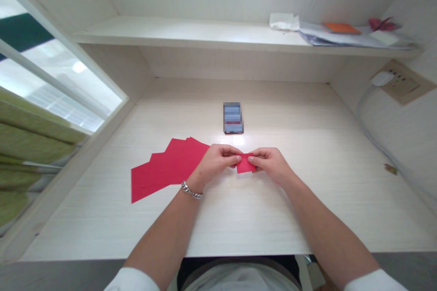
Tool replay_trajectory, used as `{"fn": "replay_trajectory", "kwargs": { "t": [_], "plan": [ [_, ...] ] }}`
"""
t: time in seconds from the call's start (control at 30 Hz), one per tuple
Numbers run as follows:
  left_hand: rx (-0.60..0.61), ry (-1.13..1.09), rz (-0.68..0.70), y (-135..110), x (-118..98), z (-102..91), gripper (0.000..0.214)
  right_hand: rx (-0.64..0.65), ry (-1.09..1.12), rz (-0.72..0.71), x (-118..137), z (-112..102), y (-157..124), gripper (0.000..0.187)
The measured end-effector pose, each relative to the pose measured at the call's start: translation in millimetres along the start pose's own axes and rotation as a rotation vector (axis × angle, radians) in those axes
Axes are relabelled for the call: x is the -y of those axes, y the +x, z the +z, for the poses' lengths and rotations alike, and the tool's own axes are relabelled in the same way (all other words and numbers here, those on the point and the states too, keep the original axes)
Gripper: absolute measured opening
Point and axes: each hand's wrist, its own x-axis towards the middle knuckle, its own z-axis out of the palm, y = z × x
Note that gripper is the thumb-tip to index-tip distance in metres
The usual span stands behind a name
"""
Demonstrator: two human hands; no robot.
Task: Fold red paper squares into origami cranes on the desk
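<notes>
as left fingers and right fingers pinch one small red paper, one phone

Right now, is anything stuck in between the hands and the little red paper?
No, nothing visible is. The left hand and right hand both pinch the little red paper at its edges. The bigger red sheets lie off to the left and the phone lies beyond.

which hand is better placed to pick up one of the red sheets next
Left, most likely. The left hand is close beside the fanned red sheets; the right hand is farther off, beyond the small red piece. Both pinch that piece, so the left would probably need to let go.
</notes>
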Motion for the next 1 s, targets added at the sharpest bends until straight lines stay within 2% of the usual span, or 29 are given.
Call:
{"fn": "replay_trajectory", "kwargs": {
  "t": [0.23, 0.43, 0.73, 0.9, 1.0],
  "plan": [
    [0.008, -0.025, -0.001, -0.5, -0.3, 0.3, 0.018, 0.033, 0.005, -0.038, -1.5, 0.2, -0.3, 0.025],
    [-0.023, -0.044, -0.006, -0.6, -1.1, 0.7, 0.017, -0.010, -0.029, -0.075, -5.9, 0.4, 2.1, 0.024],
    [-0.072, -0.101, 0.002, -1.6, -5.0, -1.1, 0.016, -0.030, 0.050, -0.088, -2.3, 4.7, -0.7, 0.030],
    [-0.092, -0.170, 0.014, -1.7, -3.9, -0.6, 0.014, -0.008, 0.078, -0.136, -1.4, 6.6, -2.7, 0.026],
    [-0.110, -0.140, 0.051, -2.7, -5.9, -0.2, 0.012, 0.017, 0.055, -0.155, 0.3, 5.3, -4.7, 0.025]
  ]
}}
